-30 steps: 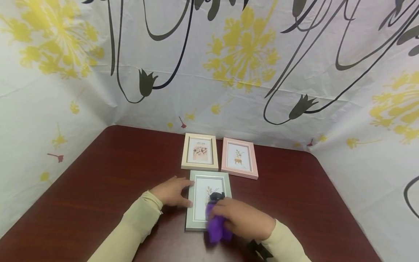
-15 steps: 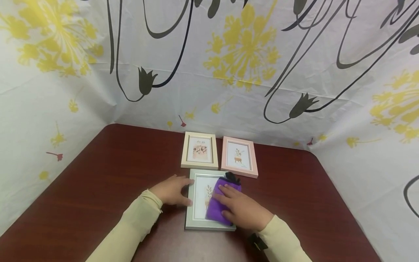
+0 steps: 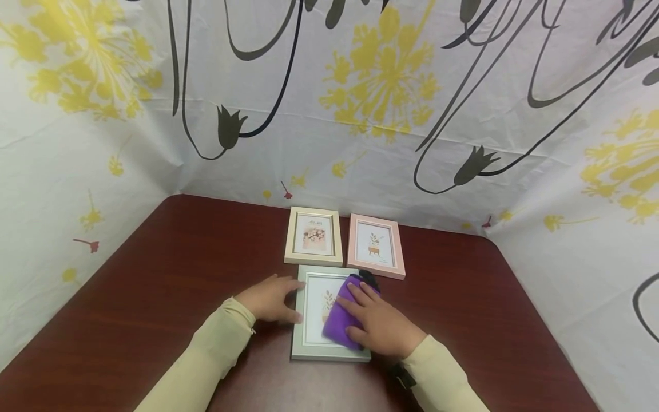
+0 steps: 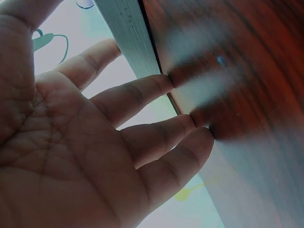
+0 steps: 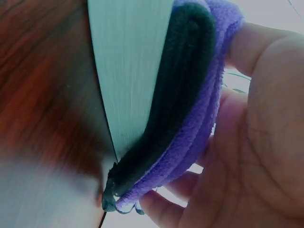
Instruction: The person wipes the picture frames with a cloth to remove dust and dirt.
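A pale green picture frame (image 3: 312, 353) with a plant print lies flat on the dark wooden table. On its right half is a folded purple cloth (image 3: 340, 320), dark on its underside and along one edge. My right hand (image 3: 383, 326) presses the cloth down with its fingers spread nearly straight over it. In the right wrist view, the cloth (image 5: 190, 123) bends over the frame's side (image 5: 128, 71). My left hand (image 3: 268, 299) rests beside the frame's left edge, thumb and forefinger at the rim. The left wrist view shows its other fingertips (image 4: 183, 124) on the tabletop.
Behind the green frame lie a cream frame (image 3: 289, 237) with a floral print and a pink frame (image 3: 352, 243) with a plant print. A white patterned sheet (image 3: 319, 137) hangs behind the table (image 3: 231, 234) and on both sides.
My right hand has gone from grasping the bunched cloth at the frame's lower right to laying it flat and pressing it, higher on the frame. The left hand has stayed put.
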{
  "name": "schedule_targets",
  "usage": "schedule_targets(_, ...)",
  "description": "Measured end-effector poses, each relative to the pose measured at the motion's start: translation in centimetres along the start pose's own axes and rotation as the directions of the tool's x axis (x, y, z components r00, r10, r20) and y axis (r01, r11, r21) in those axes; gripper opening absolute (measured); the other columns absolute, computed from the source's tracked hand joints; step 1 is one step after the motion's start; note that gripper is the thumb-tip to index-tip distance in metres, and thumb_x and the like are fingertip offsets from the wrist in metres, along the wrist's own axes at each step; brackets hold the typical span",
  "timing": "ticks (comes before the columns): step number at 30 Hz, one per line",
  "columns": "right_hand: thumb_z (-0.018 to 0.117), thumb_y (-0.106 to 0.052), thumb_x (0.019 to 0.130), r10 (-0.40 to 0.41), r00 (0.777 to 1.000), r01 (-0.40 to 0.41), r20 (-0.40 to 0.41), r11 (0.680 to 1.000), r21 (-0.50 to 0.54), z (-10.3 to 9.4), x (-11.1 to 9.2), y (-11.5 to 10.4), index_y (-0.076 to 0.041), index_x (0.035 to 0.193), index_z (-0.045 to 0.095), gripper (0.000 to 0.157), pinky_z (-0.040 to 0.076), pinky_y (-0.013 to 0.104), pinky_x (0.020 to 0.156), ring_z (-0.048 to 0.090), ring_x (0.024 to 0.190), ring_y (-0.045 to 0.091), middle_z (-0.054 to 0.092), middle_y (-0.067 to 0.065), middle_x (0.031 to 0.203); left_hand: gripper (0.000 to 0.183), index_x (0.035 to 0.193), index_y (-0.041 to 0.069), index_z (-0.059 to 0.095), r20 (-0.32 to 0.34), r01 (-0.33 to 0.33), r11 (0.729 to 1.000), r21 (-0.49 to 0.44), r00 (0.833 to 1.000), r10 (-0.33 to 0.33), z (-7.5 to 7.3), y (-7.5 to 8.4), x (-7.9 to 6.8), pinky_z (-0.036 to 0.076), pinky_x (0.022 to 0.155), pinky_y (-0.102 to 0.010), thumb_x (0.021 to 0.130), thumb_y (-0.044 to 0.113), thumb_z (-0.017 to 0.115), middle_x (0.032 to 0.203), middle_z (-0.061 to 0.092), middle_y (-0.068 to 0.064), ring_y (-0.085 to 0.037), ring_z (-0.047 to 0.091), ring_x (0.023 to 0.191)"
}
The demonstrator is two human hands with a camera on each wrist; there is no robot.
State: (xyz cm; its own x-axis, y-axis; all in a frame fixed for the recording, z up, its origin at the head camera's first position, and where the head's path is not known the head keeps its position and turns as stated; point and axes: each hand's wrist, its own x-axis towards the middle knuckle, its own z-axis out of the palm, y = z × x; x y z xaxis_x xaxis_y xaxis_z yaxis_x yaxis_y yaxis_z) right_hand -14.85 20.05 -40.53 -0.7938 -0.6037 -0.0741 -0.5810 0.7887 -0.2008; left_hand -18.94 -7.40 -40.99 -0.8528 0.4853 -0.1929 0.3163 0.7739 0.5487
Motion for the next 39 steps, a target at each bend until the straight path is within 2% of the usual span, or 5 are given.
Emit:
schedule_targets(9,0.070,-0.030,0.090,-0.077,0.990,0.065,-0.122,0.993,-0.097,0.1,0.4,-0.2,-0.011,0.130,0.065,0.045,0.049,0.046,0.097,0.048,0.121,0.033,0.056,0.012,0.131,0.071,0.142,0.007,0.054,-0.005,-0.014,1.000,0.003,1.000,0.014,0.0,0.0,0.0,0.017,0.119,-0.049,0.081,0.031,0.082,0.146,0.049,-0.018,-0.036,0.036,0.141)
schedule_targets(18,0.075,-0.031,0.084,-0.107,0.979,0.080,-0.173,0.984,-0.161,-0.1,0.3,-0.9,-0.017,0.110,0.071,0.030,0.047,0.034,0.077,0.046,0.093,0.019,0.057,-0.002,0.104,0.072,0.142,0.007,0.054,-0.009,-0.032,0.999,0.009,0.999,0.032,0.1,-0.3,0.1,0.017,0.119,-0.049,0.081,0.032,0.082,0.146,0.049,-0.019,-0.037,0.037,0.140)
schedule_targets(27,0.069,-0.043,0.088,-0.141,0.985,0.127,-0.103,0.983,-0.129,-0.5,-0.3,-3.4,-0.018,0.116,0.071,0.038,0.052,0.033,0.078,0.054,0.098,0.017,0.064,-0.002,0.111,0.073,0.142,0.008,0.054,-0.018,-0.048,0.999,0.012,0.999,0.048,0.0,-0.2,0.1,0.019,0.119,-0.049,0.080,0.034,0.083,0.143,0.053,-0.014,-0.034,0.041,0.138)
schedule_targets(34,0.067,-0.044,0.089,-0.342,0.930,0.316,-0.134,0.931,-0.182,1.0,-0.1,-6.0,-0.018,0.122,0.068,0.042,0.049,0.032,0.094,0.055,0.106,0.016,0.064,-0.003,0.115,0.072,0.141,0.009,0.055,-0.020,-0.042,0.999,0.011,0.999,0.042,-0.1,-0.1,0.0,0.022,0.117,-0.051,0.080,0.036,0.083,0.142,0.055,-0.013,-0.036,0.042,0.137)
schedule_targets(39,0.073,-0.039,0.086,-0.381,0.911,0.345,-0.157,0.914,-0.213,1.4,0.0,-6.5,-0.018,0.125,0.066,0.045,0.045,0.034,0.102,0.056,0.114,0.018,0.064,-0.003,0.120,0.072,0.142,0.011,0.055,-0.010,-0.015,1.000,0.004,1.000,0.015,-0.1,-0.1,-0.2,0.025,0.115,-0.054,0.081,0.037,0.082,0.145,0.050,-0.016,-0.041,0.036,0.139)
